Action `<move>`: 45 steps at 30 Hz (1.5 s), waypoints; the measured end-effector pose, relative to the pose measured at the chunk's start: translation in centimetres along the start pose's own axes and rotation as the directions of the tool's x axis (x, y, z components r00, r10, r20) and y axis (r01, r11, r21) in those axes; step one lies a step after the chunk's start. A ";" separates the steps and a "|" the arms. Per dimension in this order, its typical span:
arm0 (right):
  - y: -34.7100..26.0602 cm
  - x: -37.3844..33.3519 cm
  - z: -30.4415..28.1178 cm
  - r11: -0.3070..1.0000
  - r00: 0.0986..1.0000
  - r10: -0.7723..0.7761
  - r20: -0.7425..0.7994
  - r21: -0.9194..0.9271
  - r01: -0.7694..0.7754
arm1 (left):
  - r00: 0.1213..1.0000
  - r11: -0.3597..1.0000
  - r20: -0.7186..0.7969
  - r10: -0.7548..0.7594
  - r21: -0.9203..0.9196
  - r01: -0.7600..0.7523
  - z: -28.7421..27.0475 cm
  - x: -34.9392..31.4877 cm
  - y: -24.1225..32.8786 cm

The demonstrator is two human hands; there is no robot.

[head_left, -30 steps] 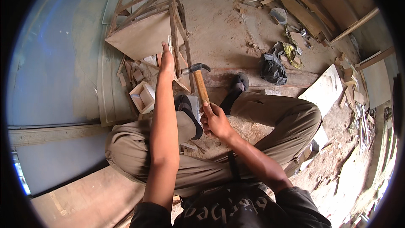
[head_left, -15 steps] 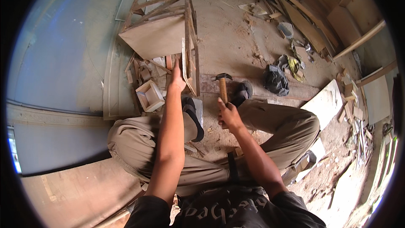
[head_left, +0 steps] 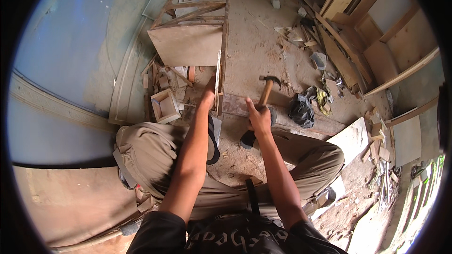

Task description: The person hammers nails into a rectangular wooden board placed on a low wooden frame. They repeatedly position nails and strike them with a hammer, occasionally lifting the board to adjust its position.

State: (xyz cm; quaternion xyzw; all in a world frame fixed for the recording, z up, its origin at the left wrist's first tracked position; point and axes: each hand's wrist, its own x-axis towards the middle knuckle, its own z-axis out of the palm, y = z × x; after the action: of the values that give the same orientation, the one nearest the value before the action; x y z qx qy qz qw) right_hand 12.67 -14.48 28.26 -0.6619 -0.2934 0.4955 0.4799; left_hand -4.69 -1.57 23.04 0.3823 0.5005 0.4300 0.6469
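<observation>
Two hands at work on a dusty workshop floor.
The right hand (head_left: 259,118) has its grip closed round the handle of a hammer (head_left: 267,89), whose head stands raised just above that grip. The left hand (head_left: 207,98) has its grip closed on the leg of a wooden frame (head_left: 190,42) lying ahead of it. A small wooden box (head_left: 165,106) sits left of that grip; offcuts (head_left: 339,61) and a black bag (head_left: 300,110) lie to the hammer's right on the floor (head_left: 254,47).

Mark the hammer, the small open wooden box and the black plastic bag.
hammer (head_left: 266,93): head view, wooden handle.
small open wooden box (head_left: 157,101): head view, left wall.
black plastic bag (head_left: 300,111): head view, middle.
</observation>
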 end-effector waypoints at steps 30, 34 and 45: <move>1.0 10.7 -3.2 0.953 0.958 -0.275 -0.086 -0.157 0.259 | 0.968 0.635 -0.087 -0.234 0.741 0.220 -6.2 1.5 -12.4; 2.3 11.0 -6.8 0.986 0.986 -0.134 -0.100 -0.114 0.123 | 0.945 0.535 -0.159 -0.286 0.792 0.296 -5.1 -0.5 -10.9; 8.3 15.1 -14.3 0.866 0.907 -0.381 -0.182 -0.414 0.281 | 0.978 0.538 -0.050 -0.203 0.829 0.154 -2.8 1.7 -11.4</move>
State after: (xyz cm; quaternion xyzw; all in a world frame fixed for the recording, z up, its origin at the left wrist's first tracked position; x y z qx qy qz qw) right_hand 30.41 -9.42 15.63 -0.7396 -0.4285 0.2488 0.4556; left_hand -5.24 -3.65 11.41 0.5991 0.6629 0.0658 0.4443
